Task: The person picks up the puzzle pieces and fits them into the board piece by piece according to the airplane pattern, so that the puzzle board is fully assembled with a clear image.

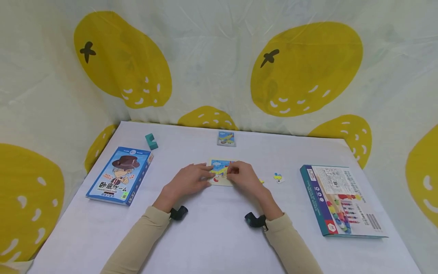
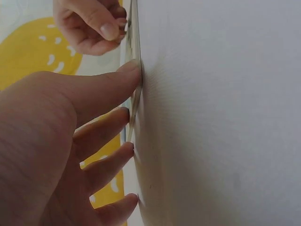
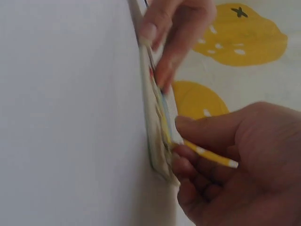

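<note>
A small jigsaw board [image 1: 219, 164] with a blue, yellow and red picture lies flat in the middle of the table. My left hand [image 1: 192, 179] rests at its left side, fingers spread; in the left wrist view the thumb [image 2: 106, 89] touches the near edge. Over the board's right part, my right hand [image 1: 244, 176] pinches a thin yellow jigsaw piece [image 3: 211, 157] between thumb and fingertips, close against the board. Another jigsaw piece [image 1: 278, 177], yellow, blue and white, lies to the right. Part of a yellow piece [image 1: 262, 182] shows beside the right wrist.
Beyond the board lies a small square picture [image 1: 226, 139] with a similar scene. A blue game box [image 1: 119, 175] is at left, with a teal block [image 1: 151, 141] behind it. At right lies a large white and teal box [image 1: 342, 201]. Patterned cloth [image 1: 212, 76] hangs behind the table.
</note>
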Demonstrator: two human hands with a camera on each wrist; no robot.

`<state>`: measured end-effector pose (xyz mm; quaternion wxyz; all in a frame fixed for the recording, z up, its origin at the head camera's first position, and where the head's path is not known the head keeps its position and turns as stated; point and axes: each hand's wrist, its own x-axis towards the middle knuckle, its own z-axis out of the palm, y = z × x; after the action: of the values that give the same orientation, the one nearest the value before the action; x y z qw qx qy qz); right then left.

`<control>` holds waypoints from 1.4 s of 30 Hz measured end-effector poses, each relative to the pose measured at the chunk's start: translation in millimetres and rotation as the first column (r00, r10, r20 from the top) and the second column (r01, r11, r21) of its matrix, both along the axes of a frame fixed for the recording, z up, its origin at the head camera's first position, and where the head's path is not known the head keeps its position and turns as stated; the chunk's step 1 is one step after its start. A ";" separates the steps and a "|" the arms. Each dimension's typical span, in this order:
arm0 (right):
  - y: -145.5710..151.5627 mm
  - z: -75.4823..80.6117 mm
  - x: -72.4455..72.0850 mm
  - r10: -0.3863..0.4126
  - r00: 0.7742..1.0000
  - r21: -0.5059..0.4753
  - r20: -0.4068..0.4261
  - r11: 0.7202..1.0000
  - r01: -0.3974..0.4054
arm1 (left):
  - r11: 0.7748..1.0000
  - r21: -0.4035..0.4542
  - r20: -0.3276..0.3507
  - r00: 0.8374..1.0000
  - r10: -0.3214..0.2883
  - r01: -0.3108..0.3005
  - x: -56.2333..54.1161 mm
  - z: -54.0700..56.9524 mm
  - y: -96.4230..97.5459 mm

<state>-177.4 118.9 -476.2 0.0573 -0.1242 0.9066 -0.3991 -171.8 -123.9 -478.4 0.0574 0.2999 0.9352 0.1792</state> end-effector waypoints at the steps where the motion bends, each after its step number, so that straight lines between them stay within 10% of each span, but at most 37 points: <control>1: 6.1 1.1 -0.5 0.008 1.000 -0.001 0.009 1.000 -0.008 | 1.000 -0.001 0.002 1.000 0.003 -0.003 0.3 -0.2 0.6; 16: 86.7 13.4 5.5 -0.003 0.999 0.189 0.041 0.982 -0.005 | 1.000 -0.003 0.034 0.999 -0.023 0.023 6.1 4.8 6.3; 42: 89.8 12.9 13.7 -0.012 0.993 0.250 0.120 0.968 -0.018 | 1.000 0.001 0.109 0.994 -0.008 0.008 4.2 -0.7 4.5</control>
<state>-163.7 208.7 -463.3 0.1277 -0.0931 0.9444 -0.2882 -167.6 -119.4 -479.1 0.1089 0.2936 0.9294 0.1954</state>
